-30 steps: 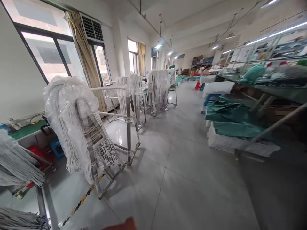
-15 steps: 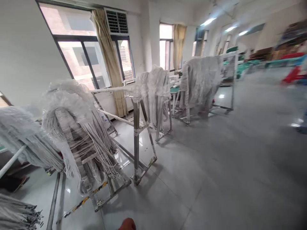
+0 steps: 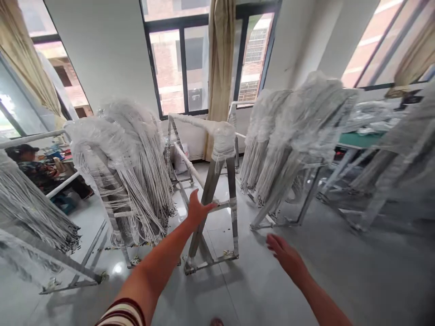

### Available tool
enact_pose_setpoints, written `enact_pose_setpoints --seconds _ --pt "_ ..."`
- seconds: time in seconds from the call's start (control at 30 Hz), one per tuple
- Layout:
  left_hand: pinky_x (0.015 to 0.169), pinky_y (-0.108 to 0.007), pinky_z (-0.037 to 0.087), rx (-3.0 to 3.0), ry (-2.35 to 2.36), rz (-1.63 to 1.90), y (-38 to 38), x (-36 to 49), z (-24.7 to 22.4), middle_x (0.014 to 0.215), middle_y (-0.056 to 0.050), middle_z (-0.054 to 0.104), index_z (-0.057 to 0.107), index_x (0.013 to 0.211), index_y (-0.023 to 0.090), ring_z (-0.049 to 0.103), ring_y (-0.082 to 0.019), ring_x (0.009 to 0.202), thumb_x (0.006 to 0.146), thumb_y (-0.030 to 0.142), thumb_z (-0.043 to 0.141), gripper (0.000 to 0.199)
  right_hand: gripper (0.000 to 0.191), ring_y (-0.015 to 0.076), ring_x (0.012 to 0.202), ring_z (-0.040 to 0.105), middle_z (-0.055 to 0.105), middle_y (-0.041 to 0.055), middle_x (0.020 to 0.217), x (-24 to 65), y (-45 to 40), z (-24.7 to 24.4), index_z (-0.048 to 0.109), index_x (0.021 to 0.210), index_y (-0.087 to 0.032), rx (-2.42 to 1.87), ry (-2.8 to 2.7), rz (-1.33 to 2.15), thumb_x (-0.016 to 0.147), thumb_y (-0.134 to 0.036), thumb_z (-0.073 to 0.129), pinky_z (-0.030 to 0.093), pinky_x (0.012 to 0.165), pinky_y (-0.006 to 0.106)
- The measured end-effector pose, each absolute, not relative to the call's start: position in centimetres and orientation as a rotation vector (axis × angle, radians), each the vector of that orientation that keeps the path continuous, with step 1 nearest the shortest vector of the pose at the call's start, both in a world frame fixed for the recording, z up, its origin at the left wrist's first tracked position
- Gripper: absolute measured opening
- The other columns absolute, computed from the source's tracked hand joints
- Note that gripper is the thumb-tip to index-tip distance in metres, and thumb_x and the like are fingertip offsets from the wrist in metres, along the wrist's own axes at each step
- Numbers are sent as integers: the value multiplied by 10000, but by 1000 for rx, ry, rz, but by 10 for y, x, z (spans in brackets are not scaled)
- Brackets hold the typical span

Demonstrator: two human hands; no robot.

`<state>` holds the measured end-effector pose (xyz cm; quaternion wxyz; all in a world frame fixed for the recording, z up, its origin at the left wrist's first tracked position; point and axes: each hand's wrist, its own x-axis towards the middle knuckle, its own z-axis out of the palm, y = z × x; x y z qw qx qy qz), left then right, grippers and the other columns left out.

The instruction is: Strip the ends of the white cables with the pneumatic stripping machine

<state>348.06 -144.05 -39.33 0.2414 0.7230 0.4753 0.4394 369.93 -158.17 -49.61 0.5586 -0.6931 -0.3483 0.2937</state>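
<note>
An A-shaped metal rack [image 3: 222, 179] stands ahead of me, its top wrapped in clear plastic film. My left hand [image 3: 200, 210] reaches to its left leg, thumb up and apart from the fingers, which lie in front of the leg. Whether they touch the metal I cannot tell. Over the floor to the right of the rack, my right hand [image 3: 283, 254] hangs with fingers stretched out, holding nothing.
Left of the rack hangs a film-covered bundle of grey cables [image 3: 146, 167]; another cable bundle [image 3: 288, 136] hangs to the right. A seated person [image 3: 34, 167] is at the far left. A green-topped table [image 3: 360, 139] stands at the right, near the windows.
My view has turned left and come closer to the rack. Both arms have come forward into view; earlier only part of one hand showed at the bottom edge.
</note>
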Motion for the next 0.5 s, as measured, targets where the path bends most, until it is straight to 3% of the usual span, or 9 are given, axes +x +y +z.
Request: enact_pose_setpoints --seconds 0.07,0.17,0.3,0.4,0.5 --pt "898 -328 315 1935 1284 1327 -1412 3518 -375 1264 -120 378 329 1211 173 343 -247 1158 563 501 622 783 352 169 799 585 603 81 911 3715 -1532 -476 524 990 -154 -1570 -897 752 785 -422 424 469 659 294" --pt "729 -308 392 1830 1325 1420 -1386 3558 -367 962 -79 567 463 1045 201 516 -224 906 575 553 578 599 492 202 913 563 567 117 1042 3738 -1478 -455 492 1061 -172 -1512 -968 786 755 -530 352 468 678 304" --pt "554 -259 364 1739 1422 1475 -1382 3587 -377 653 1 529 501 804 210 498 -160 641 530 593 581 477 560 224 954 548 547 138 1090 3773 -1432 -450 492 1075 -161 -1495 -1035 852 738 -565 300 464 691 336" --pt "481 -231 332 1768 1434 1469 -1397 3602 -385 584 29 491 491 739 212 460 -128 559 489 574 621 458 576 235 924 561 581 141 1032 3791 -1405 -455 528 1031 -154 -1454 -1114 910 736 -579 276 465 679 356" --pt "455 -229 334 1799 1458 1465 -1422 3620 -395 562 29 496 498 728 216 468 -125 523 497 499 650 396 519 239 817 589 639 117 845 3800 -1397 -464 610 850 -165 -1390 -1243 932 705 -585 342 464 682 362"
